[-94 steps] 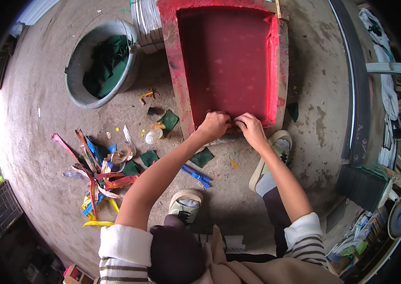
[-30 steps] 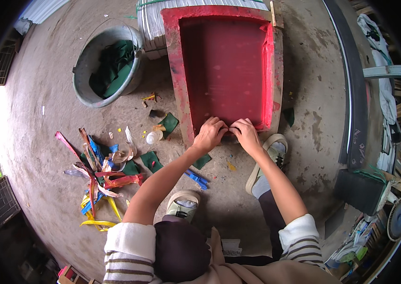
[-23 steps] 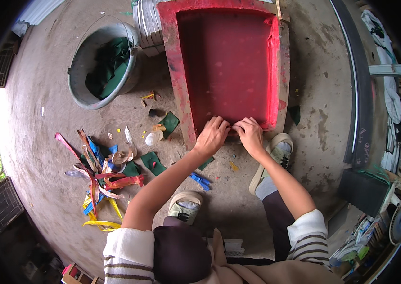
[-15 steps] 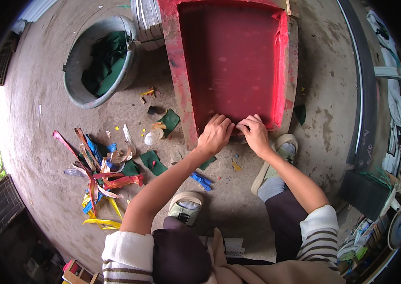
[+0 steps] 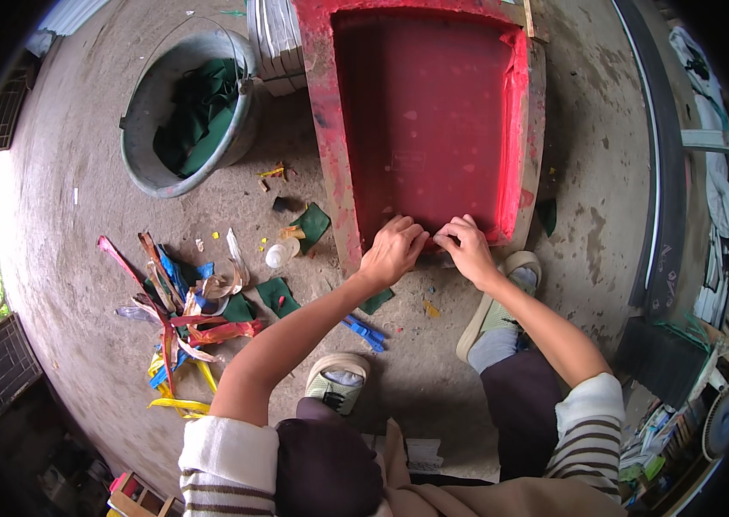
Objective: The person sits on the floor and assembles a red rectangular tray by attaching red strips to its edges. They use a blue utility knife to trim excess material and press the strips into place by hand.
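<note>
A wooden screen-printing frame (image 5: 530,121), smeared with red ink around a dark red mesh, lies in front of me. Both hands meet at its near edge. My left hand (image 5: 394,250) has its fingers curled closed over the near inner corner. Just beside it, my right hand (image 5: 465,248) is closed in a pinch, thumb against fingers. Whatever sits between the fingertips is too small and hidden to make out. Left of my forearm lies a heap of torn coloured strips (image 5: 188,314), in red, blue, yellow and brown. Near it is a roll of clear tape (image 5: 280,253).
A grey bucket (image 5: 127,151) holding dark green cloth pieces stands at the far left, beside a bundled stack (image 5: 276,43). Green scraps (image 5: 313,222) and a blue strip (image 5: 366,333) litter the concrete floor. My shoes (image 5: 338,379) flank the near side. Clutter and a fan (image 5: 724,420) line the right.
Both hands stay closed at the frame's near edge, with only slight finger movement. The whole view has shifted a little, so the frame and bucket appear slightly lower and further right.
</note>
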Tool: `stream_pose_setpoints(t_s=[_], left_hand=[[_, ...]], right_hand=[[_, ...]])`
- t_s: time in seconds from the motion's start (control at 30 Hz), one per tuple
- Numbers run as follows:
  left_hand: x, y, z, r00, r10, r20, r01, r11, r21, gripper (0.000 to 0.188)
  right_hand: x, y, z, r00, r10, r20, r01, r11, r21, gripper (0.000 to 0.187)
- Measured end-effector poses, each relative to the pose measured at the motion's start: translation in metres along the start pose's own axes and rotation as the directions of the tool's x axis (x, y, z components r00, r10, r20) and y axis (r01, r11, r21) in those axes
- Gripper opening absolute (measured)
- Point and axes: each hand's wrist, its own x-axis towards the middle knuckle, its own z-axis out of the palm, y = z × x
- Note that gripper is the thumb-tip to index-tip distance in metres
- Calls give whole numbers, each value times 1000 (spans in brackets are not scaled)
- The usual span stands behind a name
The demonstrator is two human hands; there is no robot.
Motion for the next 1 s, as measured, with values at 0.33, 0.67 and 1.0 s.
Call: stream_pose_setpoints(t_s=[0.33, 0.67, 1.0], left_hand=[[-7, 4, 2, 998, 48, -41, -48, 999, 14, 13], [-11, 0, -2, 995, 96, 10, -96, 990, 100, 24], [-5, 3, -5, 979, 58, 193, -100, 970, 220, 11]], right_hand=[[0, 1, -8, 999, 51, -15, -50, 995, 81, 15], [2, -4, -26, 979, -44, 200, 86, 974, -209, 16], [2, 11, -11, 878, 116, -464, -212, 964, -160, 16]])
